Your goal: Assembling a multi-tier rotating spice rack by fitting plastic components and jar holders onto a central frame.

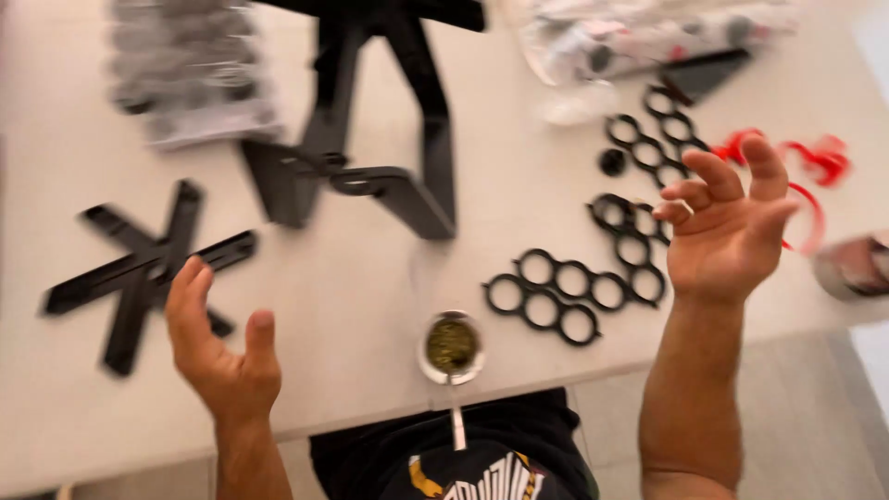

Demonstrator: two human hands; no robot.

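Both your hands are raised, open and empty: left hand left of the small white cup of green herb with metal straw, right hand over the black plastic ring lattices. A careless drop could tip that cup.

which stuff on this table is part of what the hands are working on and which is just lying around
Work in hand, likely:
star-shaped black piece, nearest the left hand
black ring strips, nearest the right hand
black frame
Both hands are empty.

Lying about:
cup of green herb
red ribbon
plastic bags
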